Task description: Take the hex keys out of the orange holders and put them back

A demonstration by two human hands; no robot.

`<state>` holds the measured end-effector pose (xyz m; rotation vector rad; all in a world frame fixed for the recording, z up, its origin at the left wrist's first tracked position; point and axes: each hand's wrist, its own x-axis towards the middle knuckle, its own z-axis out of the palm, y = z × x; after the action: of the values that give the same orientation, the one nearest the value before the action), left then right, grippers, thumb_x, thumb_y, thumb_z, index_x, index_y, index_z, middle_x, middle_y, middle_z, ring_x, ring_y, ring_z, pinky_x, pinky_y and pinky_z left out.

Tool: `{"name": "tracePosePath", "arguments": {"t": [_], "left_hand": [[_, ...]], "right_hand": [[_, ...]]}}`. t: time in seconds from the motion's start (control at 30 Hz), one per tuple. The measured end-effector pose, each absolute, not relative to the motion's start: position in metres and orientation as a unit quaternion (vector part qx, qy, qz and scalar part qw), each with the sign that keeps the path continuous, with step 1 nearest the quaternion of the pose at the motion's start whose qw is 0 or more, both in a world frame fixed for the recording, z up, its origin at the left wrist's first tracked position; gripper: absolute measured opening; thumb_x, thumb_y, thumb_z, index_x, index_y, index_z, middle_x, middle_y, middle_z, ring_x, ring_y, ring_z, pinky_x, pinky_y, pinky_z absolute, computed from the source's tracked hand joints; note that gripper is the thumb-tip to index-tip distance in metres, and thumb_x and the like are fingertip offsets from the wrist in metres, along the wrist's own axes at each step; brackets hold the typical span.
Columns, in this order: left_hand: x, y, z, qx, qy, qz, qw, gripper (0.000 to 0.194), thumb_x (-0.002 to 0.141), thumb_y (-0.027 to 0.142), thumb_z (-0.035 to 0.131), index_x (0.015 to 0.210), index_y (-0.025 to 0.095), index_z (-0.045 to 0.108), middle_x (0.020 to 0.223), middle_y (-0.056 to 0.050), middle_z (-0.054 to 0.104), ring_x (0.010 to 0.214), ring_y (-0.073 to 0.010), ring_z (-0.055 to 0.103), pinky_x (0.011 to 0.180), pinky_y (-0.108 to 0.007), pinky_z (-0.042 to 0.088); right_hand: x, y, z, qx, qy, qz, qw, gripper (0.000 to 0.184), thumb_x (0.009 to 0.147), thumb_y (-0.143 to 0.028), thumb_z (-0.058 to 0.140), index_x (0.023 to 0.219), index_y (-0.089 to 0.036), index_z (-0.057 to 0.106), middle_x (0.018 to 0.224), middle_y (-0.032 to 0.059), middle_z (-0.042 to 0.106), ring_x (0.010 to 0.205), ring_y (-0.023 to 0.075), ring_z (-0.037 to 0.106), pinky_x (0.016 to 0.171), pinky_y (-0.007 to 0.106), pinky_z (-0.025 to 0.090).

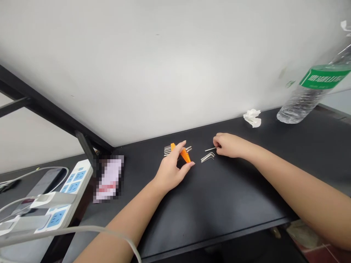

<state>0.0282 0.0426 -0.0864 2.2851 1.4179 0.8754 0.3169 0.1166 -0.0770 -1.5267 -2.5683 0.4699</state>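
Note:
My left hand (174,166) grips an orange hex key holder (185,155) between thumb and fingers, low over the black table. Several silver hex keys (167,151) stick out of the holder on its left side, and a few ends show on its right. My right hand (225,145) pinches one end of a single hex key (210,149); its straight shaft points left and the rest is hidden by the fingers. Just below that hand, several loose L-shaped hex keys (207,157) lie bunched together on the table.
A white power strip (75,188) with plugged-in chargers and cables stands at the left, by a black metal frame (52,118). A blurred-out pinkish item (109,179) lies near it. Crumpled tissue (252,118) and a clear bottle (307,95) with a green label stand along the wall.

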Motion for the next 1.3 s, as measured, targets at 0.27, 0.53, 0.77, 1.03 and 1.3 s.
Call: {"name": "tracePosePath", "arguments": {"t": [0.27,0.53,0.77,1.03,1.3], "left_hand": [[0.027,0.047,-0.087,0.807,0.491,0.307,0.119,0.056,0.087,0.043,0.074,0.138,0.026,0.056,0.130,-0.006,0.071,0.111,-0.0245,0.072,0.092,-0.036,0.062],[0.027,0.046,-0.089,0.826,0.458,0.311,0.103,0.055,0.087,0.042,0.075,0.136,0.025,0.058,0.125,-0.007,0.073,0.103,-0.0230,0.074,0.091,-0.037,0.062],[0.026,0.045,-0.089,0.828,0.452,0.320,0.087,0.053,0.087,0.043,0.075,0.134,0.024,0.059,0.122,-0.007,0.075,0.104,-0.0235,0.074,0.094,-0.038,0.062],[0.025,0.047,-0.091,0.838,0.436,0.318,0.081,0.055,0.086,0.041,0.077,0.134,0.023,0.060,0.122,-0.006,0.075,0.104,-0.0225,0.075,0.095,-0.036,0.062],[0.024,0.047,-0.092,0.844,0.431,0.310,0.081,0.055,0.087,0.042,0.076,0.135,0.023,0.059,0.122,-0.007,0.075,0.104,-0.0233,0.075,0.096,-0.038,0.062]], "right_hand": [[0.301,0.095,-0.060,-0.384,-0.856,0.224,0.266,0.017,0.093,-0.016,0.054,0.099,-0.021,0.069,0.091,0.0035,0.069,0.076,0.0161,0.063,0.070,0.028,0.048],[0.280,0.074,-0.062,-0.252,-0.882,0.173,0.358,0.031,0.099,-0.011,0.047,0.111,-0.022,0.073,0.101,0.0076,0.069,0.085,0.0170,0.066,0.074,0.030,0.055],[0.286,0.076,-0.062,-0.246,-0.890,0.156,0.351,0.032,0.100,-0.010,0.046,0.116,-0.020,0.072,0.101,0.0082,0.066,0.082,0.0154,0.065,0.071,0.028,0.054],[0.289,0.076,-0.064,-0.230,-0.906,0.115,0.336,0.033,0.099,-0.009,0.045,0.117,-0.020,0.071,0.104,0.0084,0.067,0.081,0.0147,0.064,0.068,0.027,0.053],[0.288,0.068,-0.053,-0.238,-0.924,0.076,0.291,0.034,0.096,-0.006,0.046,0.114,-0.017,0.072,0.104,0.0085,0.067,0.073,0.0139,0.061,0.063,0.026,0.049]]}}
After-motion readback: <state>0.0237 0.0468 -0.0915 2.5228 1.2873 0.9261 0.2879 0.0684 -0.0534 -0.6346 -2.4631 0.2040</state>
